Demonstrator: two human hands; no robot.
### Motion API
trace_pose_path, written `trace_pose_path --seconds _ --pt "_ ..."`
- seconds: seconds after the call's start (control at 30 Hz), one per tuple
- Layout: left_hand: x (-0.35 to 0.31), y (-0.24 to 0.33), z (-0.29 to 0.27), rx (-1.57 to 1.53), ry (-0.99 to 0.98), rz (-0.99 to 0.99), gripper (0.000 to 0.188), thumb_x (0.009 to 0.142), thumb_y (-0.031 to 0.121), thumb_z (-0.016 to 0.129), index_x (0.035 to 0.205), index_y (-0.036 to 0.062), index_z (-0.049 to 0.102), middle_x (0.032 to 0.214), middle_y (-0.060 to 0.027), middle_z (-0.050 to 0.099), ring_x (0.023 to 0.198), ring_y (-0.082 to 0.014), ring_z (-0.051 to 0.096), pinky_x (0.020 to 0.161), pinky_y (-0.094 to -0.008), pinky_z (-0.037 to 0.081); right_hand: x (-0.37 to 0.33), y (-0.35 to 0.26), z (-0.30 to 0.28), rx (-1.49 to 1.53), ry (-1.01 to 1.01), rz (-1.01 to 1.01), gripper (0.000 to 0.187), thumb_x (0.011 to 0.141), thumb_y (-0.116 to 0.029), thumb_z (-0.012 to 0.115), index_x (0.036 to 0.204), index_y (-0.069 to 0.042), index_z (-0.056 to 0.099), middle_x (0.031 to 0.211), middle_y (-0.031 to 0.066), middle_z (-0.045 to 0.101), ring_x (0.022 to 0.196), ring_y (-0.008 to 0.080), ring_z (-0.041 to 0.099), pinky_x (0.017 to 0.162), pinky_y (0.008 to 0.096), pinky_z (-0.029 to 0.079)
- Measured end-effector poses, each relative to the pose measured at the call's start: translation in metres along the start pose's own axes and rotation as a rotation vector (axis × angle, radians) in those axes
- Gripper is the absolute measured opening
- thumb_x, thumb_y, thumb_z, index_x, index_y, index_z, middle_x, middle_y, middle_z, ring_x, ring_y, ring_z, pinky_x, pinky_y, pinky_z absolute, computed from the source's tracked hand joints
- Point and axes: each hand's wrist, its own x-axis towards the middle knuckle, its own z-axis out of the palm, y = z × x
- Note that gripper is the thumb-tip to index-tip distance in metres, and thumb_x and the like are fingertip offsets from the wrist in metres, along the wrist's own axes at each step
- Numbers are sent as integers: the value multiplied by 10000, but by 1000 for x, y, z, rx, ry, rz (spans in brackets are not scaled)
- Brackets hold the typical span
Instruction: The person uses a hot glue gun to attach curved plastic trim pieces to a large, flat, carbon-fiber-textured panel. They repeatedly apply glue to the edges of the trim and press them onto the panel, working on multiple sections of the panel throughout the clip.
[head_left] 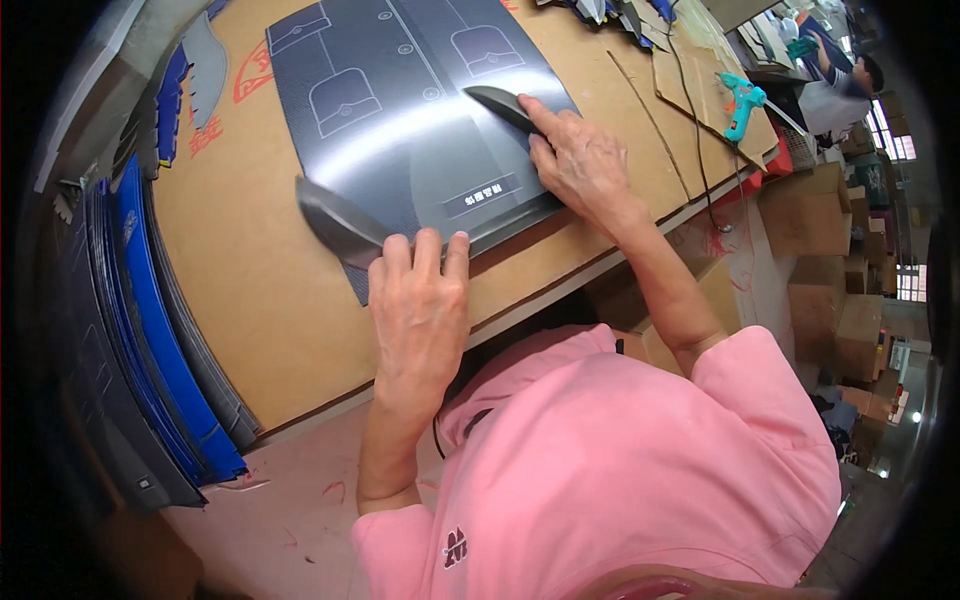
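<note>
A glossy dark sheet [400, 135], printed with pockets and buttons like a jacket, lies on the brown table [235, 270]. Along its near end a strip is folded up, with a curved flap [340, 222] rising at the left and another curved flap [495, 104] at the right. My left hand [418, 300] has its fingers together, closed over the near folded edge; its thumb is hidden. With the index finger laid along the right flap and the thumb by its edge, my right hand [590, 165] grips the sheet's right side.
Stacked blue and dark sheets [150, 310] stand at the table's left edge. A teal glue gun [742, 105] with a cable lies at the right, by some cardboard [690, 90]. Beyond are cardboard boxes [810, 210] and another person [840, 100].
</note>
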Motion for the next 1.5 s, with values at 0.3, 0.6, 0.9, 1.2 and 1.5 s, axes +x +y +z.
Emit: trace_pose_path --seconds 0.3,0.6,0.9,1.2,1.5 --pt "9 -29 2 -489 99 32 573 626 -106 518 1170 48 610 926 -112 573 780 -269 509 746 -347 433 0 4 9 132 43 -59 415 858 -179 535 1270 -221 510 826 142 623 654 342 629 567 469 503" --pt "33 -6 1 -478 277 -694 490 831 93 610 1273 -62 467 1082 -164 496 733 -201 542 697 -315 462 -3 2 -1 386 14 54 405 859 -199 544 1264 -187 543 800 165 571 684 347 617 618 471 496" --pt "66 -10 19 -76 261 -719 467 795 204 666 1150 -90 595 944 -184 552 850 -300 579 785 -384 463 -7 7 -3 455 29 -26 390 834 -115 571 1220 -166 591 775 121 537 609 310 611 536 422 494" --pt "70 -10 26 -10 209 -466 372 783 -4 599 1153 8 636 907 -139 523 714 -260 578 627 -366 470 -7 4 -2 486 -40 -27 445 847 -99 585 1279 -203 556 764 84 480 564 270 565 490 390 449" --pt "50 -8 14 -126 172 -507 398 774 -57 576 1168 -16 623 903 -143 515 727 -246 552 629 -345 461 -10 -3 -18 551 -201 -84 478 800 -51 595 1269 -137 556 749 85 493 509 246 560 449 362 467"
